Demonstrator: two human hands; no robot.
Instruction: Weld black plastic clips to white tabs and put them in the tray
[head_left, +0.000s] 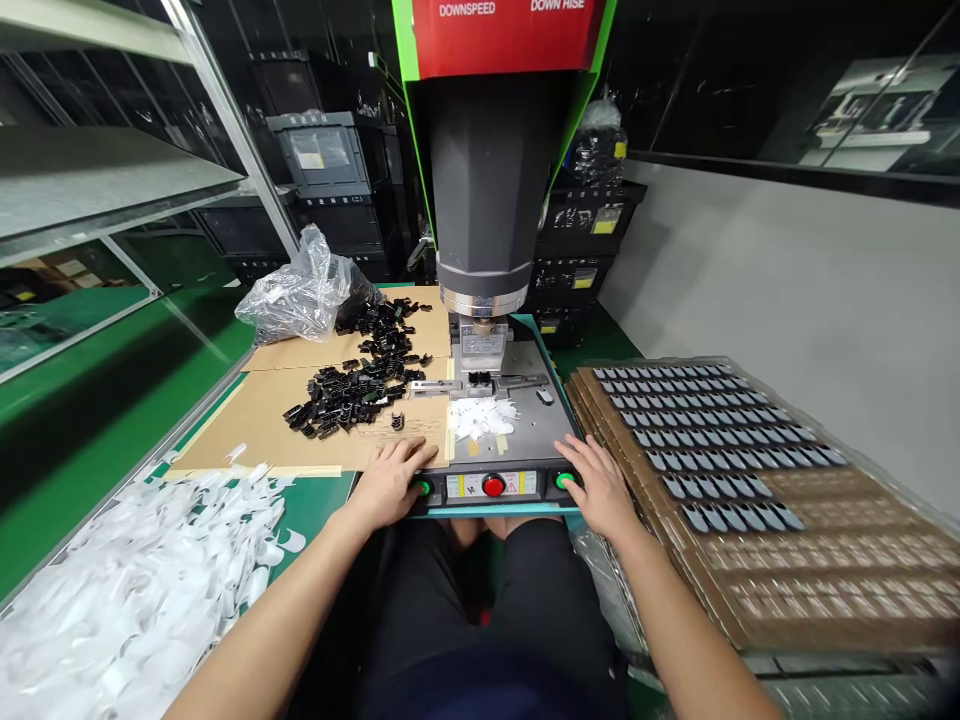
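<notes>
My left hand (391,482) lies on the left end of the machine's front panel, fingers stretched out, thumb by a green button (422,488). At the other end, my right hand (598,482) rests with fingers spread and its thumb at the second green button (564,481). Between them is a red button (493,485). Behind the panel, a metal press head (482,345) is down over a black part (479,380) in the fixture. In front of the fixture lies a small heap of white plastic pieces (480,417). One finished-looking dark-and-pale piece (544,397) sits to the right on the metal base.
Loose black parts (352,395) cover cardboard (255,415) at left, near a clear plastic bag (300,295). A large pile of white pieces (150,590) lies front left. Stacked trays (825,510) with rows of parts stand at right. Black crates (577,225) are behind.
</notes>
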